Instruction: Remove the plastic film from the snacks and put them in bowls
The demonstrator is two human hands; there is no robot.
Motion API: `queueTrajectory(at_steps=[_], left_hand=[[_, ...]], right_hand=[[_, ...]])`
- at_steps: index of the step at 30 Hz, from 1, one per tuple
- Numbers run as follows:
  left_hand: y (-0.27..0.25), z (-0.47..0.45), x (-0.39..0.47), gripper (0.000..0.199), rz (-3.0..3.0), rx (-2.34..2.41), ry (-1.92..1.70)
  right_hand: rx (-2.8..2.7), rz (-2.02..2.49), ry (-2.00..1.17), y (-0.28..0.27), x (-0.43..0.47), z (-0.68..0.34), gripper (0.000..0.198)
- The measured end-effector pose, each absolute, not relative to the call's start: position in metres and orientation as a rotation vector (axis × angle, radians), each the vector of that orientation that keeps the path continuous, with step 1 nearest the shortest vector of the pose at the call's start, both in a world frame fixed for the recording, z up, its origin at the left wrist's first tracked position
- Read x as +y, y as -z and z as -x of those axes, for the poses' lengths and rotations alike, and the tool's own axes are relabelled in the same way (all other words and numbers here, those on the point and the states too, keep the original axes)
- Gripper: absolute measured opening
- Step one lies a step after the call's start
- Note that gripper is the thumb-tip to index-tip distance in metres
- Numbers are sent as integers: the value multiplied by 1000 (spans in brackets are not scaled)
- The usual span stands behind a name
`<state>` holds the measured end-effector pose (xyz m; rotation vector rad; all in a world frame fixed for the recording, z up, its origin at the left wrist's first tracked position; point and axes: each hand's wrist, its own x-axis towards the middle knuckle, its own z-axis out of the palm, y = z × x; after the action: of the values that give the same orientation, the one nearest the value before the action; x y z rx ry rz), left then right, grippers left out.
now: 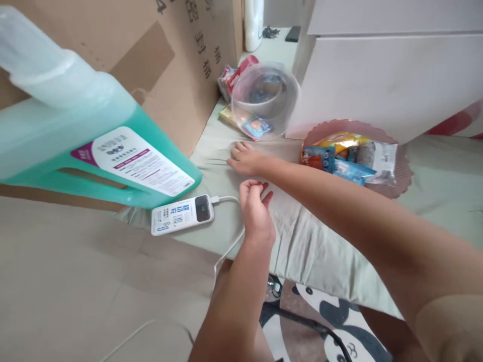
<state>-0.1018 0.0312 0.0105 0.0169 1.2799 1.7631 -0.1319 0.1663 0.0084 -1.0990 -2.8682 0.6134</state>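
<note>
My right hand (247, 158) lies palm down on the pale green cloth (298, 236), fingers spread and nothing held. Just nearer to me, my left hand (257, 208) hovers over or rests on the same cloth; which one is unclear. Its fingers are loosely curled, a gap shows between fingertips and thumb, and no object is visible in it. A white power bank (177, 216) with a dark display lies left of my left hand. Its white cable (230, 246) runs behind that wrist and down over the cloth's edge.
A large bottle of green liquid (151, 151) stands at left before a cardboard box (158, 65). Behind my hands are a clear round tub (236, 103) and snack packets (241, 70). A pink scalloped plate (403, 176) holds packets beside a white box (377, 85).
</note>
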Motion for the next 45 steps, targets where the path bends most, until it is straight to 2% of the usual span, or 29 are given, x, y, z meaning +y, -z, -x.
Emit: queueTrajectory(at_steps=[4,11,16,22,27,32,34,36,39,42,45], left_hand=[[-14,109,28,14,58,1204,-1773],[-17,103,30,13,83,1196,-1743],[-21,102,28,10,161,1168,-1757],[-23,105,28,11,161,1159,-1895],[-17,107,30,13,119,1241,-2019],[-10,99,33,16,-94,1305,-2203],[-8,89,34,14,-275,1281,-2191],[-7,74,32,11,-547,1197,-2055],[-5,47,23,22,-1014,997,-1590],[-1,22,10,42,-1254,870,-1027],[6,3,3,49,-1276,968,-781]], right_hand=[[-2768,1283,-540,8,166,144,64],[-2593,1413,-250,2,177,154,55],[-2577,1724,-356,-4,192,144,52],[-2808,1411,-157,-20,171,115,48],[-2806,1215,-112,-49,124,69,45],[-2350,1011,-286,-54,45,-31,29],[-2066,1029,-420,-42,11,-79,38],[-1830,1146,-635,-26,-14,-121,49],[-1594,1274,-857,-1,-30,-161,44],[-1495,1251,-900,16,-28,-180,34],[-1521,1227,-854,23,-21,-196,35]])
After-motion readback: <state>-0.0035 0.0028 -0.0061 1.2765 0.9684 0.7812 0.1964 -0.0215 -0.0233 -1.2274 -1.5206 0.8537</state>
